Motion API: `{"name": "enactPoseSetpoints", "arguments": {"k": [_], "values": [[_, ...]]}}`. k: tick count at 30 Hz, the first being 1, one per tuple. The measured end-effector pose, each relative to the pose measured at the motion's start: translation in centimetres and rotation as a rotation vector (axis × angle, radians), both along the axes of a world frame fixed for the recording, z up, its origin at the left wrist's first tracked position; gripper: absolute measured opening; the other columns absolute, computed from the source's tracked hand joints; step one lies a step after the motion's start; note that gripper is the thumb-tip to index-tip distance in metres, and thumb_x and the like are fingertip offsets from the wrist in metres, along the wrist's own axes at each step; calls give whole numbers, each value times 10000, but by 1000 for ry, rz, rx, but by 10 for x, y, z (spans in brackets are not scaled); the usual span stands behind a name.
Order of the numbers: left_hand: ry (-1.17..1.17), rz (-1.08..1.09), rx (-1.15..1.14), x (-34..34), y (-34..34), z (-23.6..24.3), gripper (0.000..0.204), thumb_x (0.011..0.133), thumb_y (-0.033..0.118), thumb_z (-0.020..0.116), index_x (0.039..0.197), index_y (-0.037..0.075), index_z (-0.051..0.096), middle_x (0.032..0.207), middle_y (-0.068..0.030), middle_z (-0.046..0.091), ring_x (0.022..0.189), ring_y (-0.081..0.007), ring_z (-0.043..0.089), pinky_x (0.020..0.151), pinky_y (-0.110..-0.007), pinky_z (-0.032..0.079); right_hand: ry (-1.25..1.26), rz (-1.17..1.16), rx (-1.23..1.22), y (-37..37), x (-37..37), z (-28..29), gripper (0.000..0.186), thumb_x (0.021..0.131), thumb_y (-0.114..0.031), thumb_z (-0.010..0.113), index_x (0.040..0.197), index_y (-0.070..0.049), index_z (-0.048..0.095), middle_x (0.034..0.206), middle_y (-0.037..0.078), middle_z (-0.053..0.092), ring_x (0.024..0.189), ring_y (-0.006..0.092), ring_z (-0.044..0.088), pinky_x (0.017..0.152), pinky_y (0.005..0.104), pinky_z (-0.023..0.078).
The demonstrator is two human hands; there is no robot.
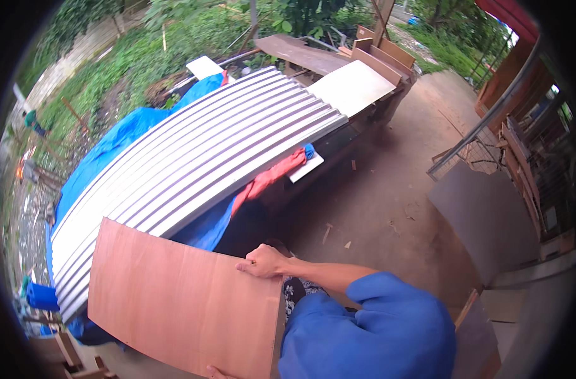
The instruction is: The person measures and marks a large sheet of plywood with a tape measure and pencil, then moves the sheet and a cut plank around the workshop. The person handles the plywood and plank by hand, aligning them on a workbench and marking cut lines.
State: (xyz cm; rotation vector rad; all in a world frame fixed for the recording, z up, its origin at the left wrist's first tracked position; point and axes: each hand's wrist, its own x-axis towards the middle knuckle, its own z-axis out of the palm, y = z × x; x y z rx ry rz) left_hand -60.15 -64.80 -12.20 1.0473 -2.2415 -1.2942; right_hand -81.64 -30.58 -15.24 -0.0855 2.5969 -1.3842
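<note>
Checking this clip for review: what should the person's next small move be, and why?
Probably ease the panel back a little: its far corner overlaps the metal sheet in view, though contact is unclear, and the right hand and left hand are at opposite edges, so both could guide it.

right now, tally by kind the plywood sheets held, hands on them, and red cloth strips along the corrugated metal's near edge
Plywood sheet: 1
Left hand and right hand: 2
Red cloth strip: 1
Total: 4
</note>
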Motion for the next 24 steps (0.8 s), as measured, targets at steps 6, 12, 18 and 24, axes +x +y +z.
{"name": "enactPoseSetpoints", "arguments": {"k": [6,12,18,24], "values": [[-125,-291,-82,-261,29,-61,518,1091,395,608,1205,-97,726,1162,-254,744,953,-376,691,770,-494,587,-106,-241,0,91,-153,-46,738,992,-656,610,676,10,649,667,256,654,616,426,651,644,519,517],[-215,-585,-73,-450,87,-89,709,1095,546,523,1347,-99,672,1276,-233,729,1112,-300,690,975,-425,536,-135,-540,-26,163,-226,-89,721,986,-659,612,720,8,687,704,263,678,705,441,707,707,528,546],[-262,-704,2,-587,131,-106,765,1062,586,566,1173,-156,716,1068,-268,771,970,-308,734,863,-434,561,-275,-656,27,186,-286,-107,761,962,-676,625,807,61,734,810,319,711,865,497,734,777,562,572],[-552,-703,-488,-648,141,-109,952,960,735,583,1125,-195,708,1146,-439,692,1134,-561,678,1008,-564,530,-415,-615,23,195,-335,-97,676,925,-587,695,1080,65,784,1116,329,751,1112,470,730,936,546,582]]}}
